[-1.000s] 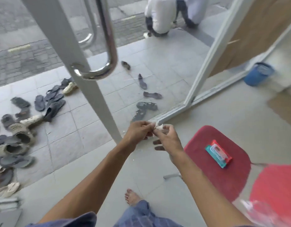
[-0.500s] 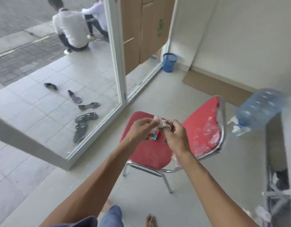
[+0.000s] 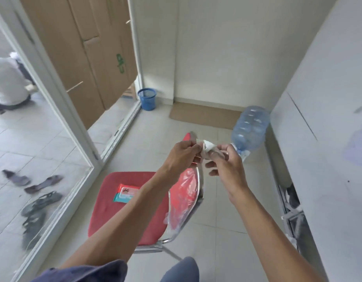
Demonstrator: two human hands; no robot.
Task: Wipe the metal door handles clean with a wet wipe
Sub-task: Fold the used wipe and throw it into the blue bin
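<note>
Both hands meet in front of the chest with the wet wipe (image 3: 207, 147) stretched and bunched between them. The left hand (image 3: 181, 157) pinches one end of it between thumb and curled fingertips; the right hand (image 3: 224, 162) pinches the other end, its lower fingers loosely folded. The wipe looks crumpled into a small white wad, though motion blur makes it hard to say whether it is being folded or balled up.

A second ago the same two-handed pinch was held low beside the glass door, with the metal door handle close overhead. Since then the view has swung right, away from the door: the handle is no longer in view, and the hands now hang over the red chair (image 3: 115, 210), above its plastic-wrapped backrest. The grip itself has not changed.

On the chair seat lies the wipe packet (image 3: 126, 193), near the left forearm. Further off, a blue wastebasket (image 3: 147, 98) stands on the floor by the door frame, and a large water bottle (image 3: 250, 130) lies tilted just past the right hand. Sandals (image 3: 41, 184) are scattered outside the glass.

My reading is that wiping has paused. Turning from the handle with a wadded wipe suggests this wipe is spent, heading either for the wastebasket or for a swap from the packet.
</note>
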